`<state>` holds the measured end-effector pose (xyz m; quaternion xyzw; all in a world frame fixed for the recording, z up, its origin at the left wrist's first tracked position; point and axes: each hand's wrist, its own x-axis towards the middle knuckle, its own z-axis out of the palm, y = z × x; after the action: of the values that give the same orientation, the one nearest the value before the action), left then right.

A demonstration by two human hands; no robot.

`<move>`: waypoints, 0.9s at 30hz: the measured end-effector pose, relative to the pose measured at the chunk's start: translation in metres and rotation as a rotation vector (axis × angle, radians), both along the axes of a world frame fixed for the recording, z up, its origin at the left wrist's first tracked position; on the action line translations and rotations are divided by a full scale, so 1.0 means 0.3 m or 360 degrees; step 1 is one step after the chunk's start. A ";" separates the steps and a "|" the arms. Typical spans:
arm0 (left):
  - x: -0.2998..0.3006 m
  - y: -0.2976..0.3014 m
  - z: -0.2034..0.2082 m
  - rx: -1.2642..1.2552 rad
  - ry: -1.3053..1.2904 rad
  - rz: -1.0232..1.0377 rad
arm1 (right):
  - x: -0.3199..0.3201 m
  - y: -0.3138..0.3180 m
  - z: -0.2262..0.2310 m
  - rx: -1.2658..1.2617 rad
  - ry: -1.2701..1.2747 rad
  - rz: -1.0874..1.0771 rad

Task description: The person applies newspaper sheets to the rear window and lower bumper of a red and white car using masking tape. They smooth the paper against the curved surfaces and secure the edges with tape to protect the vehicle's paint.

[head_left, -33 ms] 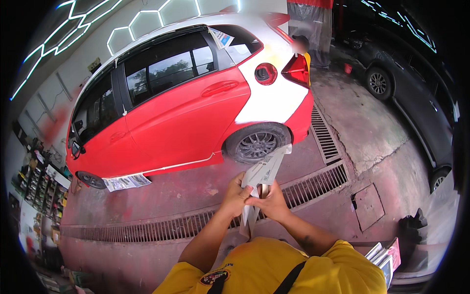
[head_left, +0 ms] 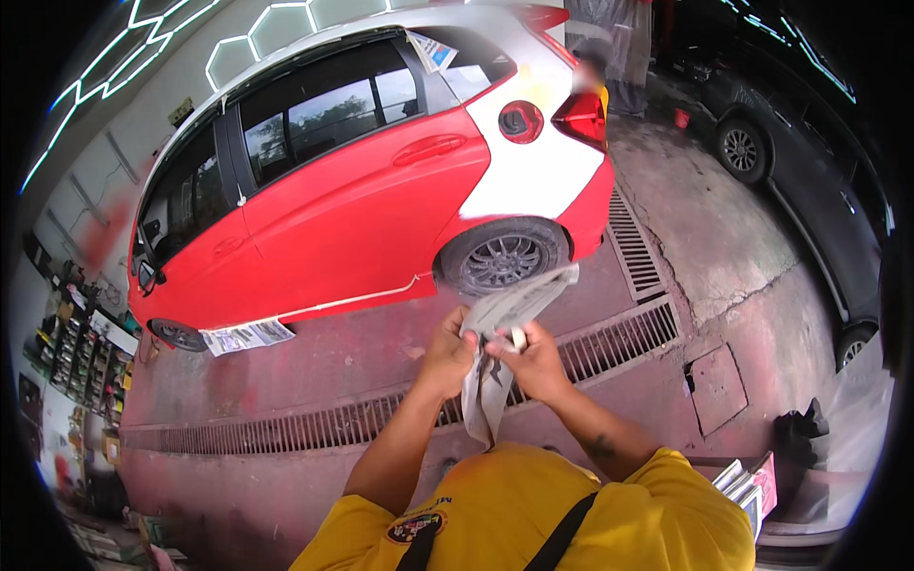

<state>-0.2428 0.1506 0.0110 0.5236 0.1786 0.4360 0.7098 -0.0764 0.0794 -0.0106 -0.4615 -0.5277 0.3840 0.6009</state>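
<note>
Red-stained workshop floor (head_left: 314, 362); both hands, left (head_left: 447, 354) and right (head_left: 535, 362), pinch folded newspaper (head_left: 505, 328).

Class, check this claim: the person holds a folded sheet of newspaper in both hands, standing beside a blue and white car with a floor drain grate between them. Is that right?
One detail is wrong: the car is red and white, not blue. The head view shows it. The rest holds: both the left hand and right hand grip the newspaper, and the grate runs between person and car.

Yellow short-sleeved shirt (head_left: 533, 514), black strap (head_left: 562, 533) across it (round chest badge (head_left: 416, 526)), bare forearms.
</note>
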 end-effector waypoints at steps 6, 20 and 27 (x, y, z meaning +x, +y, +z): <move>-0.296 0.098 0.237 0.0411 0.0276 0.1225 | 0.267 0.050 0.095 0.0073 0.0707 -0.0510; -0.642 0.118 0.358 0.0544 0.0658 0.1656 | 0.610 -0.064 0.375 0.0343 0.0089 -0.0745; -0.280 -0.066 0.614 0.2142 0.1395 0.2217 | 0.580 -0.171 0.438 0.0478 0.0230 -0.0650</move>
<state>-0.3268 0.1307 0.1953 0.7021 0.4011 0.5286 -0.2584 0.0974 0.0280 0.1207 -0.4355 -0.4303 0.2041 0.7639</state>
